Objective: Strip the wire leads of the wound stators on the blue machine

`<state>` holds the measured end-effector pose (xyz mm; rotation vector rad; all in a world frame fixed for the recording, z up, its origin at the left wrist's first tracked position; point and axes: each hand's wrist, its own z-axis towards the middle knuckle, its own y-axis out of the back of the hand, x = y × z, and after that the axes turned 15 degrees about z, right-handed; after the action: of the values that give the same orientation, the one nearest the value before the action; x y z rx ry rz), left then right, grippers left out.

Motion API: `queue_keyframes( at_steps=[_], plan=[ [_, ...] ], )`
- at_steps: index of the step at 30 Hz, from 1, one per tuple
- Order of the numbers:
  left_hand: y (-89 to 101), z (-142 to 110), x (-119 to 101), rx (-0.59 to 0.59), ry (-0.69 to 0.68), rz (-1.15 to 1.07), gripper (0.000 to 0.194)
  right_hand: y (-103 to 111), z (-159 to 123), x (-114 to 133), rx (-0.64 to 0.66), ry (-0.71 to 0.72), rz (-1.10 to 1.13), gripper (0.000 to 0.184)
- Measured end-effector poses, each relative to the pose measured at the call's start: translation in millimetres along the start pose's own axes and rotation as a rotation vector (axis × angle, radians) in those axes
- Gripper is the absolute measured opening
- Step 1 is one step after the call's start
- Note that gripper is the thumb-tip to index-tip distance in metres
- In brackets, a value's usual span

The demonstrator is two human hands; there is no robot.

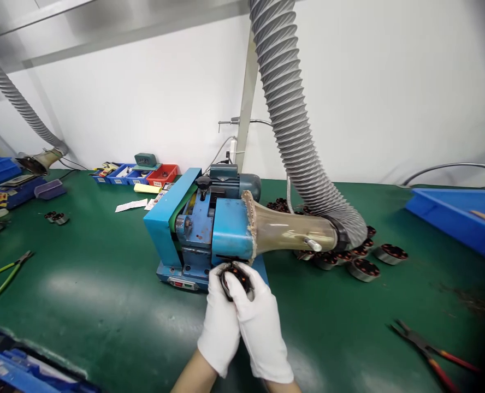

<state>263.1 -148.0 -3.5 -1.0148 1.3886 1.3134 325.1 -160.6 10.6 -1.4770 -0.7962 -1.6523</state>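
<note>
Both my hands wear white gloves and meet at the front of a blue belt grinding machine (231,226). Between them is a motor stator (237,278), a dark ring with copper windings, held close against the machine's front opening. My left hand (218,322) grips it from the left side. My right hand (262,322) wraps its right side, with the thumb laid across the front. The fingertips behind the stator are hidden. A translucent funnel (295,226) joins the machine's right side to a grey ribbed hose (287,109).
Several stators (363,268) stand right of the machine. Red-handled pliers (425,346) lie front right, green-handled pliers (11,275) at left. A blue tray (451,210) is at far right. Small bins (163,174) line the back. A blue crate (17,376) sits at the lower left.
</note>
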Motion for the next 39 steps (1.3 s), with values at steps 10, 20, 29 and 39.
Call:
queue_keyframes(
  at_steps=[10, 20, 29, 39],
  plan=[
    [-1.3, 7.6, -9.6, 0.016, -0.057, 0.020, 0.031, 0.3, 8.2, 4.0, -0.021, 0.005, 0.046, 0.030],
    [40.0, -39.1, -0.1, 0.246, -0.130, 0.104, 0.055, 27.9, -48.4, -11.0, 0.032, 0.024, 0.215, 0.028],
    [58.7, -47.8, -14.8, 0.304, 0.050, -0.039, 0.064, 42.2, -49.3, 13.0, 0.071, -0.372, 0.819, 0.023],
    [63.2, -63.0, -10.8, 0.499, 0.072, -0.160, 0.061, 46.5, -49.2, 24.6, 0.309, -0.154, 0.520, 0.006]
  ],
)
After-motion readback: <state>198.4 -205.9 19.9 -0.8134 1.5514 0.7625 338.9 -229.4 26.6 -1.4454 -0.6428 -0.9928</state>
